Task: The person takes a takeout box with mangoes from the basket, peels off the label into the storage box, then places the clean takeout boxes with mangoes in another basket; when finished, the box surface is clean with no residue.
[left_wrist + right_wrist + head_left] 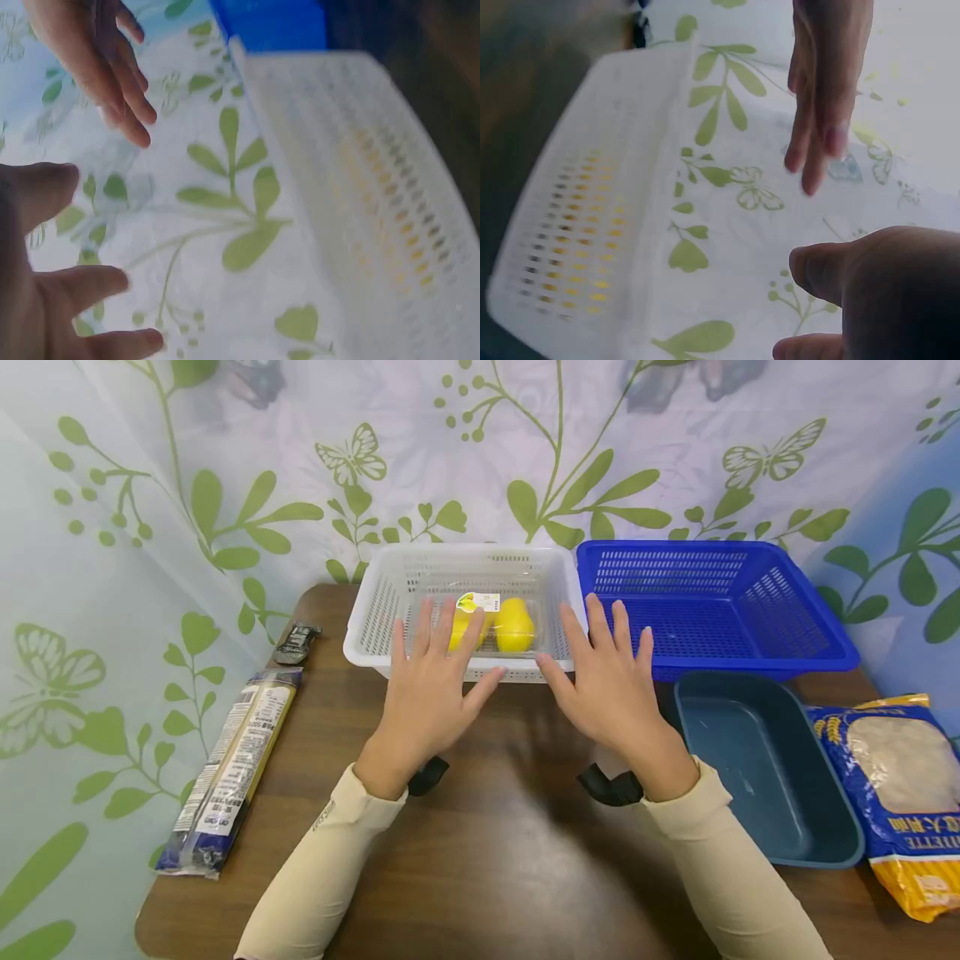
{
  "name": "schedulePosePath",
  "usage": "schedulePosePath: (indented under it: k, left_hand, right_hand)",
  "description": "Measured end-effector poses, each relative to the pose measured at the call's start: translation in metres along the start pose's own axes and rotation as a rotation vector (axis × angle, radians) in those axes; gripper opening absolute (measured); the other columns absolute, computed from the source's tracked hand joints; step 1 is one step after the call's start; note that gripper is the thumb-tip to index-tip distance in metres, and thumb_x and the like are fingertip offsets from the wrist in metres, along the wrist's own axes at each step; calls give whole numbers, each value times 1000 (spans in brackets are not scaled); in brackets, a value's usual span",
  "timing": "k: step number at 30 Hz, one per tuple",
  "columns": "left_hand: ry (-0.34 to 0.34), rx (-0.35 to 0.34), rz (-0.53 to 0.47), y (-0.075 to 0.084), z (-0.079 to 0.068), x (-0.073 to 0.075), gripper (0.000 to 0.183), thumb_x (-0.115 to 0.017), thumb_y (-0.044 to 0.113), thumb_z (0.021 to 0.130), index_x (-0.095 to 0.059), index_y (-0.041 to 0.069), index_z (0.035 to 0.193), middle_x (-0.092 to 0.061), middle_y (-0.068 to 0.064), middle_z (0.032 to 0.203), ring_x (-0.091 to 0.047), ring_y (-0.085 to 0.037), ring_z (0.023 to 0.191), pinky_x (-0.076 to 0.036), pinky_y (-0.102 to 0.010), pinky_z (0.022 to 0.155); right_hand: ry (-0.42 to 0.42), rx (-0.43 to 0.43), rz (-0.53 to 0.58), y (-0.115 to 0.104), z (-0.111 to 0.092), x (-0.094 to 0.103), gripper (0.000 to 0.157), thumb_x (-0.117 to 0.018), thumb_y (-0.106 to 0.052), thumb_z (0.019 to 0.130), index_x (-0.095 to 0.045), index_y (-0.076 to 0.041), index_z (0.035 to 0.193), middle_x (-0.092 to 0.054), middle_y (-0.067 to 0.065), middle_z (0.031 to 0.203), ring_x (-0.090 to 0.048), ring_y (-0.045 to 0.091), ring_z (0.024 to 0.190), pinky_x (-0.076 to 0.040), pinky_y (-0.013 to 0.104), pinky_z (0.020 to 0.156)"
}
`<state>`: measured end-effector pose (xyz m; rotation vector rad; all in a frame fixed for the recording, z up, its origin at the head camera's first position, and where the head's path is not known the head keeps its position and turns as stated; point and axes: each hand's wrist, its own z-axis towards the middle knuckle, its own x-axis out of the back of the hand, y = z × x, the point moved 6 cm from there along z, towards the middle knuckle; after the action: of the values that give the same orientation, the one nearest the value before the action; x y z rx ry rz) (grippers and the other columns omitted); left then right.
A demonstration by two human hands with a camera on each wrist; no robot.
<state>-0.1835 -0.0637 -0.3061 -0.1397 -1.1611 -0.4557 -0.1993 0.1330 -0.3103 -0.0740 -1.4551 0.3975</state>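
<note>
Both hands hover palm down with fingers spread, and neither holds anything. My left hand (pixel 427 693) is in front of the white basket (pixel 367 618), its fingertips overlapping the front rim in the head view. To its right, my right hand (pixel 611 693) is near the corner where the white basket meets the blue basket (pixel 675 618). Inside the white basket lies a clear plastic box with yellow lemons (pixel 514 625) and a white label (pixel 483 602); my left fingers partly hide it. The left wrist view shows my left fingers apart from the white basket (pixel 322 150).
A teal bin (pixel 765 777) stands at the right, beside a blue and yellow bag of pasta (pixel 900 777). At the left lie a long printed packet (pixel 232 768) and a small black packet (pixel 297 643). A patterned curtain (pixel 480 460) hangs behind the brown table (pixel 480 877).
</note>
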Motion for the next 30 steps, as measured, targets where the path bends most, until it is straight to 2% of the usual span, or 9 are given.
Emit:
schedulePosePath:
  k: [3, 7, 11, 15, 17, 19, 24, 27, 30]
  left_hand:
    - [84, 0, -42, -13, 9, 10, 68, -49, 54, 103, -38, 17, 159, -34, -19, 161, -18, -40, 153, -10, -66, 117]
    - [164, 22, -167, -38, 17, 13, 62, -54, 48, 103, -46, 15, 155, -45, -17, 154, -27, -38, 149, -12, -66, 117]
    - [269, 71, -288, -72, 17, 9, 55, -59, 41, 101, -55, 10, 147, -53, -14, 145, -39, -35, 142, -17, -60, 118]
    - [339, 175, -333, -107, 9, 0, 54, -67, 37, 97, -60, 6, 140, -56, -17, 140, -47, -38, 128, -29, -57, 110]
    - [338, 254, -324, -124, 4, -7, 57, -68, 40, 96, -60, 6, 140, -55, -18, 139, -47, -40, 123, -32, -58, 104]
    - [301, 355, -307, -139, -1, -15, 64, -67, 49, 95, -57, 8, 143, -52, -18, 140, -45, -41, 121, -31, -60, 101]
    - [127, 590, -369, -168, -13, -43, 82, -51, 69, 95, -40, 15, 157, -41, -19, 151, -36, -43, 134, -25, -65, 102]
    - [98, 624, -475, -176, -17, -57, 83, -51, 66, 97, -33, 16, 160, -41, -22, 151, -38, -43, 135, -27, -64, 105]
    - [130, 587, -571, -180, -19, -66, 83, -60, 58, 96, -31, 16, 161, -44, -24, 144, -45, -39, 124, -34, -57, 102]
  right_hand:
    - [-11, -4, 39, -4, 19, 6, 76, -42, -55, 105, -21, -13, 164, -11, 22, 168, -8, 47, 153, -12, 67, 117]
    - [-71, -2, 75, -12, 41, 4, 76, -45, -52, 105, -21, -9, 164, -23, 25, 164, -32, 49, 145, -30, 64, 112]
    - [-114, -10, 71, -17, 60, -9, 73, -45, -45, 106, -22, -5, 163, -35, 27, 158, -44, 49, 135, -34, 61, 110]
    - [-183, -60, 32, -13, 73, -29, 67, -43, -38, 107, -25, -1, 160, -47, 31, 146, -51, 50, 126, -39, 60, 106]
    - [-220, -83, 11, -10, 76, -39, 64, -42, -36, 108, -27, 1, 158, -51, 31, 140, -55, 49, 121, -43, 59, 103]
    - [-241, -98, -3, -8, 78, -46, 62, -40, -35, 108, -29, 2, 157, -56, 32, 133, -57, 48, 117, -46, 59, 98]
    - [-240, -105, -15, -6, 84, -53, 62, -39, -38, 107, -31, -3, 158, -59, 28, 132, -60, 45, 112, -50, 59, 88]
    - [-238, -76, 34, -9, 88, -56, 62, -41, -40, 107, -33, -7, 158, -58, 24, 137, -59, 43, 116, -49, 59, 89]
    - [-229, -51, 112, -9, 92, -60, 61, -44, -38, 106, -33, -9, 159, -52, 21, 146, -54, 42, 126, -44, 59, 100]
